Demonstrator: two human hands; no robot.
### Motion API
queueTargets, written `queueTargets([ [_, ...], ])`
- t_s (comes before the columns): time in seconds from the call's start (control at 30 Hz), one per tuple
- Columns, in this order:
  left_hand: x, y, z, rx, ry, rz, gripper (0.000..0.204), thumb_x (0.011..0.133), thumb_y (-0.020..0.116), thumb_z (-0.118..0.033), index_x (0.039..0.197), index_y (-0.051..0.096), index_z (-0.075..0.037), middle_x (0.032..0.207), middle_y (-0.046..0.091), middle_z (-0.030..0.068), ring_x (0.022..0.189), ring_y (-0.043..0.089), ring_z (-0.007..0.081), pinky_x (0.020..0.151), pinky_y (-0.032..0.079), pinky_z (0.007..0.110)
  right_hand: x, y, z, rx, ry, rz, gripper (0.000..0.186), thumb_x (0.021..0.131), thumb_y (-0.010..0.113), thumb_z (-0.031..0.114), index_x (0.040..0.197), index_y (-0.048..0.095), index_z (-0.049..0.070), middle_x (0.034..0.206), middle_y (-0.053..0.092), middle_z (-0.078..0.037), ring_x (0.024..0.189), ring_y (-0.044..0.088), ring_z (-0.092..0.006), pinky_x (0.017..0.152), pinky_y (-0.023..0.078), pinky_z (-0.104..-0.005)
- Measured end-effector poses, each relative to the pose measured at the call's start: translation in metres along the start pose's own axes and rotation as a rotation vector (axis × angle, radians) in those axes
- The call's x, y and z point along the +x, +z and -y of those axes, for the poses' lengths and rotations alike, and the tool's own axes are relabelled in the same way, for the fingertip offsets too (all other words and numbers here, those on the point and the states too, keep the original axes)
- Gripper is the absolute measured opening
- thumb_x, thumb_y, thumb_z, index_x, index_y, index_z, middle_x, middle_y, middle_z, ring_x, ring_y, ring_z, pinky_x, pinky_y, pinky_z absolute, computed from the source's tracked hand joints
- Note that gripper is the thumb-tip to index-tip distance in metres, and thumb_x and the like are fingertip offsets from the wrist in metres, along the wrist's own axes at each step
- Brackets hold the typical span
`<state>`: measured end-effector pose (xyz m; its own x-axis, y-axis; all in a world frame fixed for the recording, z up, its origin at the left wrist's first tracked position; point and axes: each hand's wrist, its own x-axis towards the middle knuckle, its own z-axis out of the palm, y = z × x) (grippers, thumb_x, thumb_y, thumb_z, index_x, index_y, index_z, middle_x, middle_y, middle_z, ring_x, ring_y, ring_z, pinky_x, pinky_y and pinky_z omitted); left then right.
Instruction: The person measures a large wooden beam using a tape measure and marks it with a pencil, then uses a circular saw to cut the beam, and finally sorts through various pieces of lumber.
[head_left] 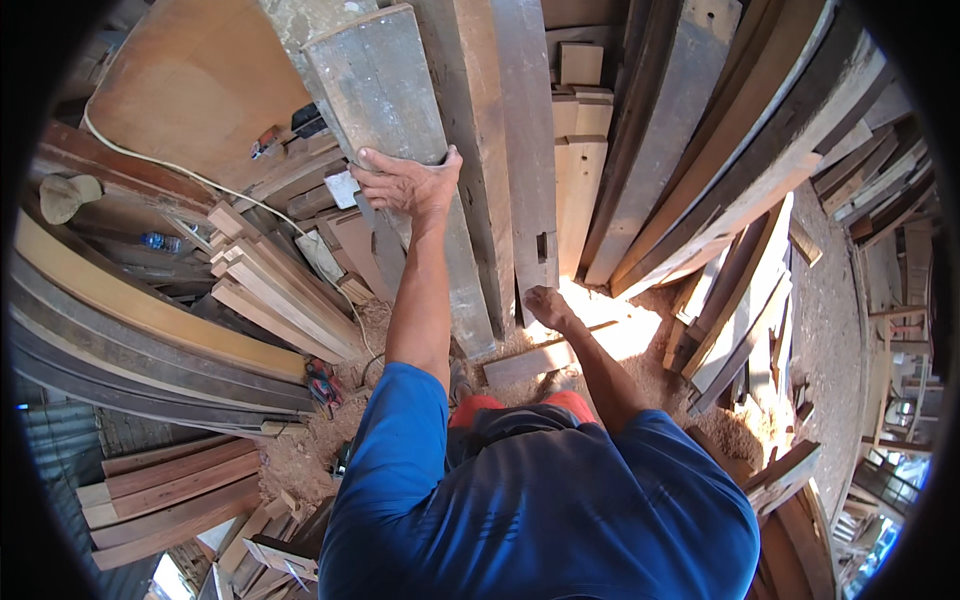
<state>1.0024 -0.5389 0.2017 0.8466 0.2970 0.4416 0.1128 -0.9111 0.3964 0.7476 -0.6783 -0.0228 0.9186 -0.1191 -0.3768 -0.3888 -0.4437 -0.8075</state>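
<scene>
My left hand [408, 188] lies across a weathered grey plank [385, 95] that leans upright in front of me. Its fingers reach over the left edge and the thumb sits by the right edge, so it grips the plank across its width. Lower and to the right, my right hand [548, 307] is closed at the bottom end of another long grey board [527, 150], which has a small slot near its lower end. Whatever the curled right fingers hold, if anything, is hidden. Between the two stands a thick brown-grey beam [480, 170].
More tall boards [665, 140] lean at the right. Cut wood strips [275, 285] are stacked at the left beside a pale cord [215, 185]. A red and black power tool [323, 385] lies on sawdust. A short wood block [528, 362] sits by my feet.
</scene>
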Motion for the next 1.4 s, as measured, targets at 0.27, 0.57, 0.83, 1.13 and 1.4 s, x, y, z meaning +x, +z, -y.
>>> queueTargets([
  [0.27,0.000,-0.020,-0.011,-0.047,-0.065,0.186,0.155,0.061,0.089,-0.063,0.158,-0.008,0.008,0.155,0.007,0.0422,0.136,0.027,0.0524,0.109,0.026,0.063,-0.064,0.062,-0.050,-0.096,-0.025,0.083,0.035,0.093,0.066,0.032,0.109,0.071,0.001,0.100,0.075,-0.021,0.096,0.072,-0.0375,0.083,0.055,-0.0444],
  [0.57,0.000,-0.010,-0.021,-0.056,0.007,0.127,0.154,0.063,0.088,-0.064,0.158,-0.012,0.005,0.157,0.003,0.0414,0.128,0.030,0.0476,0.107,0.028,0.061,-0.010,0.008,-0.073,0.319,-0.152,-0.131,0.039,0.097,0.067,0.034,0.097,0.065,-0.005,0.090,0.069,-0.025,0.089,0.070,-0.0325,0.081,0.053,-0.0425],
  [0.83,0.004,0.017,0.026,-0.237,0.113,-0.131,0.151,0.061,0.090,-0.059,0.160,-0.005,0.002,0.158,0.005,0.0431,0.135,0.025,0.0547,0.107,0.023,0.066,0.060,-0.074,0.242,0.313,-0.604,-0.195,0.057,0.105,0.065,0.031,0.145,0.049,-0.008,0.118,0.073,-0.026,0.115,0.070,-0.0296,0.098,0.056,-0.0387],
  [1.13,-0.002,0.002,0.142,-0.807,0.400,0.193,0.113,0.083,0.085,-0.036,0.160,0.013,0.007,0.156,0.028,0.0354,0.142,0.033,0.0507,0.120,0.027,0.056,0.117,-0.041,0.292,-0.013,-0.473,-0.757,0.068,0.102,0.068,0.040,0.144,0.049,-0.010,0.121,0.071,-0.027,0.116,0.069,-0.0359,0.097,0.053,-0.0437],
  [1.4,-0.012,0.030,0.170,-0.872,0.438,0.477,0.127,0.081,0.086,-0.036,0.163,-0.001,0.006,0.159,0.003,0.0501,0.148,0.007,0.0691,0.124,0.016,0.066,0.114,-0.015,0.336,0.404,-0.356,-0.650,0.063,0.104,0.063,0.047,0.137,0.056,-0.007,0.130,0.063,-0.018,0.119,0.057,-0.0268,0.107,0.043,-0.0381],
])
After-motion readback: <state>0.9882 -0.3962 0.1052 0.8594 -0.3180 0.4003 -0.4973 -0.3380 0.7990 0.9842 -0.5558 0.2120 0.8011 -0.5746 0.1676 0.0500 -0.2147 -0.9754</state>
